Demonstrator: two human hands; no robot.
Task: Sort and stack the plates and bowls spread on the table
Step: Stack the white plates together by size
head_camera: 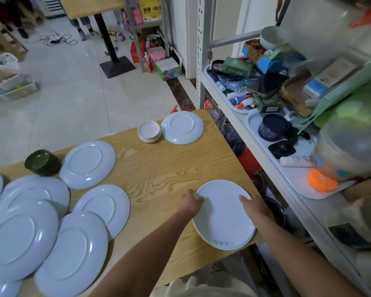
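Hands: left hand (191, 203) & right hand (253, 205) grip opposite rims atop the white plate stack (223, 219), at 4 o'clock on the tabletop (159, 168); small bowls (149, 130) stacked at 12, green bowls (42, 161) at 10; approx. half done, I'd judge; upturned plates (88, 163) at 8–10 & lone plate (182, 127) at 1 not yet stacked.

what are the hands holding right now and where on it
The top plate of the near stack, by its rim: left hand on the left edge, right hand on the right edge.
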